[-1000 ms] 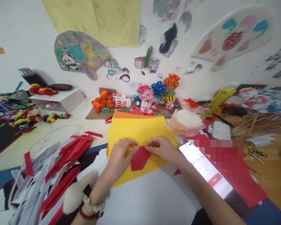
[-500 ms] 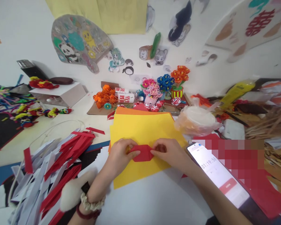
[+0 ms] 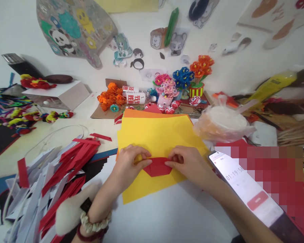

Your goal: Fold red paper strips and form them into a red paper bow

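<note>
A small piece of folded red paper [image 3: 158, 166] lies on a stack of yellow sheets [image 3: 157, 135] in front of me. My left hand [image 3: 130, 163] pinches its left end with fingers curled. My right hand [image 3: 188, 163] pinches the right end the same way. Both hands press the fold flat against the yellow paper. A cream scrunchie and a red band sit on my left wrist.
A heap of red and white paper strips [image 3: 53, 175] lies at the left. A phone [image 3: 245, 187] showing a timer lies at the right beside red paper. Behind the sheets stand paper flower pots [image 3: 182, 81], a bottle [image 3: 138, 98] and a bagged white roll [image 3: 224, 123].
The red paper went from a larger pointed shape to a narrow folded strip. Both hands stayed on its ends while the view tilted down.
</note>
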Available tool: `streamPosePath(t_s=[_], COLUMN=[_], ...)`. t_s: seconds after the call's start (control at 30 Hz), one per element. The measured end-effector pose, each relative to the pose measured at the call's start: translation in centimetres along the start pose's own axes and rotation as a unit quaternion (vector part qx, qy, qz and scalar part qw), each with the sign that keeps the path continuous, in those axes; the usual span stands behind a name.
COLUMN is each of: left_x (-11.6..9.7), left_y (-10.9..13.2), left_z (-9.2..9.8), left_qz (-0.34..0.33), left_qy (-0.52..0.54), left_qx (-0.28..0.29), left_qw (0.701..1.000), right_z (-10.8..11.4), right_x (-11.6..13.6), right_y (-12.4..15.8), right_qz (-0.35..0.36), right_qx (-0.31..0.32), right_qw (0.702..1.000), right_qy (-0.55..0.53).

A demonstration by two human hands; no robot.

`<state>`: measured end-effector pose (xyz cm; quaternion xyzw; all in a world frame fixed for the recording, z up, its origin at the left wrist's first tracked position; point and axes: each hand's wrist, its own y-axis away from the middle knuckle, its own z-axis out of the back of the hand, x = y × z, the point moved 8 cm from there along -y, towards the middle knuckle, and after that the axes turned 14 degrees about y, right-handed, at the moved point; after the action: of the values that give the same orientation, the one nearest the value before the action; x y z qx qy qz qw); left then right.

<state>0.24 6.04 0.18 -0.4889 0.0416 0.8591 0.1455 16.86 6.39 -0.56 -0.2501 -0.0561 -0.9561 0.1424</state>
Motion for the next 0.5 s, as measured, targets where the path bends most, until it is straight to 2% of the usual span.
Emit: streamPosePath(t_s=[0.13, 0.23, 0.5], left_x=[-0.2, -0.3, -0.4], left_y=[0.0, 0.0, 0.4], left_z=[-0.1, 0.0, -0.3], left_qz=[-0.005, -0.01, -0.036], left_qy=[-0.006, -0.029, -0.028], left_qx=[0.039, 0.022, 0.004], left_qw=[0.999, 0.999, 0.999], right_z=[0.0, -0.1, -0.2], right_x=[-0.6, -0.8, 0.4], right_y=[-0.1, -0.1, 0.4], right_qz=[-0.032, -0.02, 0.116], right_qx=[0.007, 0.003, -0.026], right_qw=[0.999, 1.0, 0.993], right_qy=[-0.01, -0.007, 0.019])
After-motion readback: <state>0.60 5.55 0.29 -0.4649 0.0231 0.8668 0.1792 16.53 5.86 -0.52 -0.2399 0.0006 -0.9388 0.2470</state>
